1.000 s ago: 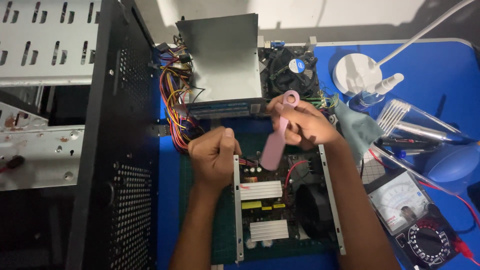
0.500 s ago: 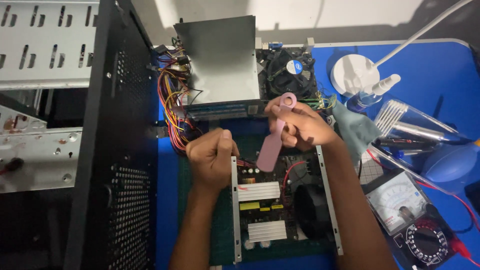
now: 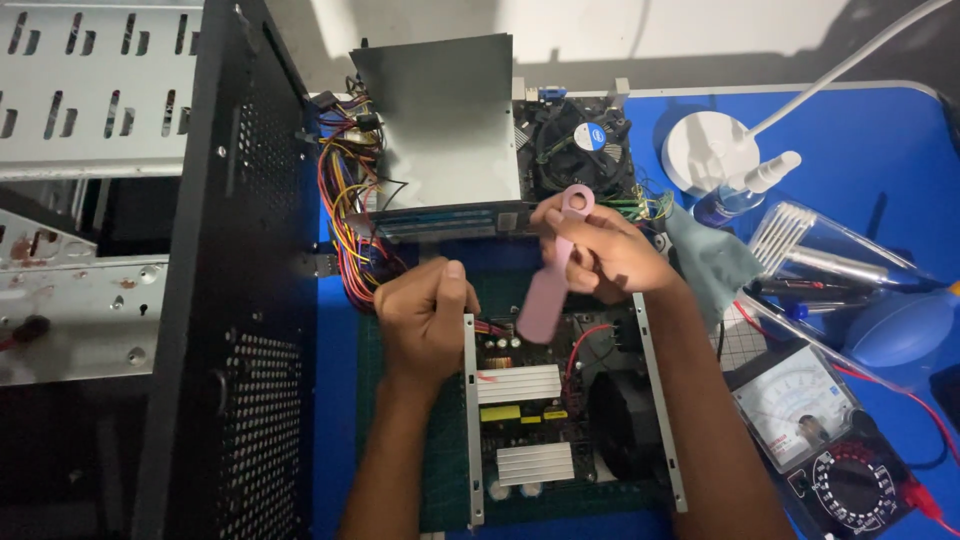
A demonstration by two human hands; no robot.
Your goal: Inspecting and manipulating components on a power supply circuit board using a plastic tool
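— Which step was that?

— Cleaning the opened power supply (image 3: 560, 420), I'd judge: the right hand (image 3: 610, 255) pinched a pink brush (image 3: 553, 275) by its handle, held above the board.

— And the left hand (image 3: 425, 315)?

— Curled shut against the metal frame's edge (steadying it, seemingly). Next called for lowering the brush gently onto the parts.

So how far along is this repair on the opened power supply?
Done: the power supply lies open, circuit board bare. In hand: the right hand holds a pink brush over it; the left hand grips its edge. Left: no cover on it yet.
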